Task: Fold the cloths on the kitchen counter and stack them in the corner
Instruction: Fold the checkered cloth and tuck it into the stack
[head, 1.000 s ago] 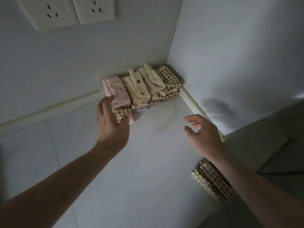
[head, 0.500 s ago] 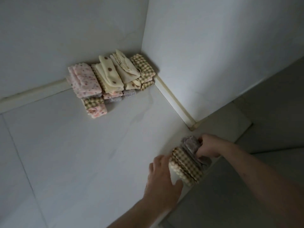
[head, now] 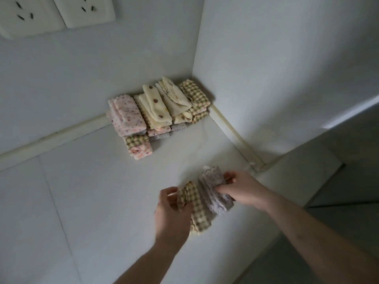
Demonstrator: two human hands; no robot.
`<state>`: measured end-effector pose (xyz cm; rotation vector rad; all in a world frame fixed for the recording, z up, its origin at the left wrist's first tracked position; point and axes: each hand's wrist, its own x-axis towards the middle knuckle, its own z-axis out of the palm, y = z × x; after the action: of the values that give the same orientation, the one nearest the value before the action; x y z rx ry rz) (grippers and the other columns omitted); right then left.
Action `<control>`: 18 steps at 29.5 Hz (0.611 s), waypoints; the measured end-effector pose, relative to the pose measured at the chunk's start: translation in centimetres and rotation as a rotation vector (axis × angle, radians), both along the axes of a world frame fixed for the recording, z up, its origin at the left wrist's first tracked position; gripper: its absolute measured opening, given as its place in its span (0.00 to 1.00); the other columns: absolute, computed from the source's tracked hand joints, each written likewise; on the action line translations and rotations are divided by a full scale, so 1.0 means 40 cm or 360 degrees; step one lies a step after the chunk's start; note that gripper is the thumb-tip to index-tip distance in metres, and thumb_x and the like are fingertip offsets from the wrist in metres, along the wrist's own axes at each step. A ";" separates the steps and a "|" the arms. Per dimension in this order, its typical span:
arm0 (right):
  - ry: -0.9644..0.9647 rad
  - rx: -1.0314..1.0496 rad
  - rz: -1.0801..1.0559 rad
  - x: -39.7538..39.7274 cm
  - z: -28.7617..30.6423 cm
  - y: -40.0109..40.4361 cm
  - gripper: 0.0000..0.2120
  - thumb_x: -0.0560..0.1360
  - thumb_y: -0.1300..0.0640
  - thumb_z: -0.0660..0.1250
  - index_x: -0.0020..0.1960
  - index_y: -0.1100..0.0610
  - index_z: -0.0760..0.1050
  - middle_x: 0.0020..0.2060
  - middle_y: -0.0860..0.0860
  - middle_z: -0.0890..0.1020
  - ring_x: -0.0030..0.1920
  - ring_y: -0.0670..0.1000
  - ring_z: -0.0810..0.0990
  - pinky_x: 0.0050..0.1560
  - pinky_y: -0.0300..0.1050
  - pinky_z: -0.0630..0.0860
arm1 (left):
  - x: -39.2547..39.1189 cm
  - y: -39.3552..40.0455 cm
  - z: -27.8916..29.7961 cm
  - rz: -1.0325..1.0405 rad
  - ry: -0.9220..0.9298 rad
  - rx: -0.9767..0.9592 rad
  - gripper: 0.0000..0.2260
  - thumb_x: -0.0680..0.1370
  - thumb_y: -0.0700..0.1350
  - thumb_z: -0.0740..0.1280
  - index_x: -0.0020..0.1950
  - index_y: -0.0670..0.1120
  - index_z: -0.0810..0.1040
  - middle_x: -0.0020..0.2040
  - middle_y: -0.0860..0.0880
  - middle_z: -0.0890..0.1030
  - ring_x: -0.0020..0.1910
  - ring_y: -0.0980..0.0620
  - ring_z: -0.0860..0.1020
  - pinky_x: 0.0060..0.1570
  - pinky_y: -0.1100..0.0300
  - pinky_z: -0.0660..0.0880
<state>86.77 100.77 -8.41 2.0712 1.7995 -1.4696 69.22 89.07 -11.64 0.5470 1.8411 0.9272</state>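
A pile of folded cloths [head: 158, 113] in pink floral, cream dotted and checked patterns sits in the far corner of the white counter [head: 92, 191]. Nearer to me, my left hand [head: 171, 214] grips the upper end of a folded green-and-cream checked cloth [head: 198, 212], which lies on the counter. Beside it my right hand [head: 244, 189] is closed on a folded grey-lilac dotted cloth [head: 213, 189], thumb on top. The two cloths touch each other, well short of the corner pile.
Two white wall sockets [head: 51, 13] sit on the back wall at the upper left. The side wall [head: 287, 68] meets the counter along a cream sealing strip [head: 231, 136]. The counter's edge [head: 272, 242] runs diagonally at the lower right, with darker floor beyond.
Both hands drew back from the corner pile to the counter's near edge, took hold of the checked and grey cloths, and brought them further onto the counter.
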 end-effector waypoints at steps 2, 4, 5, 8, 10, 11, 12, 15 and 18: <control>0.0054 0.0163 -0.0065 -0.031 0.005 0.023 0.02 0.71 0.60 0.72 0.42 0.54 0.81 0.37 0.51 0.86 0.37 0.45 0.84 0.39 0.41 0.79 | -0.053 0.038 0.005 0.0049 0.0039 0.0029 0.19 0.73 0.37 0.74 0.57 0.56 0.75 0.47 0.54 0.85 0.39 0.55 0.84 0.41 0.51 0.83; 0.0127 0.0192 -0.0160 -0.056 -0.009 0.038 0.05 0.69 0.59 0.71 0.44 0.53 0.83 0.36 0.50 0.86 0.40 0.48 0.86 0.43 0.46 0.82 | -0.093 0.071 0.001 0.0037 0.0072 0.0050 0.18 0.74 0.38 0.74 0.59 0.55 0.75 0.49 0.54 0.84 0.42 0.53 0.84 0.41 0.51 0.83; 0.0161 0.0187 -0.0189 -0.068 -0.021 0.040 0.07 0.67 0.57 0.72 0.45 0.52 0.83 0.36 0.48 0.87 0.41 0.47 0.86 0.47 0.49 0.84 | -0.108 0.085 0.001 0.0015 0.0077 0.0043 0.18 0.74 0.38 0.74 0.59 0.54 0.75 0.49 0.53 0.84 0.44 0.52 0.84 0.41 0.53 0.82; 0.0224 0.0243 -0.0295 -0.107 -0.047 0.030 0.12 0.65 0.53 0.73 0.48 0.49 0.83 0.40 0.43 0.87 0.43 0.44 0.86 0.50 0.47 0.84 | -0.135 0.114 0.009 -0.0074 0.0059 -0.0003 0.16 0.75 0.38 0.73 0.59 0.52 0.76 0.51 0.50 0.84 0.44 0.51 0.84 0.34 0.60 0.80; 0.0285 0.0360 -0.0384 -0.133 -0.027 0.050 0.10 0.69 0.55 0.73 0.50 0.47 0.81 0.42 0.43 0.87 0.43 0.43 0.86 0.43 0.39 0.83 | -0.148 0.153 0.044 -0.0083 0.0026 0.0061 0.15 0.76 0.37 0.73 0.58 0.51 0.75 0.51 0.50 0.83 0.43 0.52 0.83 0.30 0.66 0.77; 0.0366 0.0417 -0.0448 -0.144 -0.008 0.074 0.10 0.71 0.57 0.73 0.51 0.47 0.81 0.43 0.44 0.86 0.42 0.44 0.86 0.38 0.38 0.81 | -0.156 0.183 0.071 -0.0070 0.0013 0.0128 0.15 0.77 0.36 0.72 0.58 0.51 0.75 0.51 0.51 0.83 0.43 0.53 0.83 0.30 0.68 0.76; 0.0475 0.0482 -0.0525 -0.153 0.013 0.104 0.09 0.73 0.57 0.73 0.52 0.49 0.80 0.43 0.46 0.86 0.39 0.45 0.86 0.34 0.39 0.80 | -0.166 0.220 0.098 -0.0057 0.0013 0.0202 0.14 0.77 0.37 0.73 0.58 0.51 0.75 0.50 0.52 0.82 0.43 0.54 0.82 0.30 0.69 0.76; 0.0603 0.0815 -0.0677 -0.176 0.062 0.228 0.09 0.73 0.55 0.75 0.53 0.51 0.80 0.42 0.46 0.86 0.39 0.44 0.85 0.33 0.39 0.78 | -0.191 0.344 0.189 -0.0046 0.0083 0.0449 0.15 0.76 0.40 0.74 0.60 0.52 0.76 0.49 0.56 0.83 0.45 0.57 0.82 0.37 0.65 0.77; 0.0558 0.1167 -0.0638 -0.212 0.095 0.350 0.10 0.72 0.55 0.74 0.52 0.55 0.82 0.41 0.44 0.85 0.40 0.41 0.83 0.41 0.36 0.78 | -0.224 0.501 0.234 0.0001 0.0146 0.0568 0.16 0.75 0.41 0.74 0.60 0.52 0.75 0.50 0.55 0.83 0.45 0.55 0.82 0.41 0.60 0.80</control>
<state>78.29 114.77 -4.60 2.7825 2.4552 -1.4685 60.26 109.12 -2.26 0.8183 1.7642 1.2601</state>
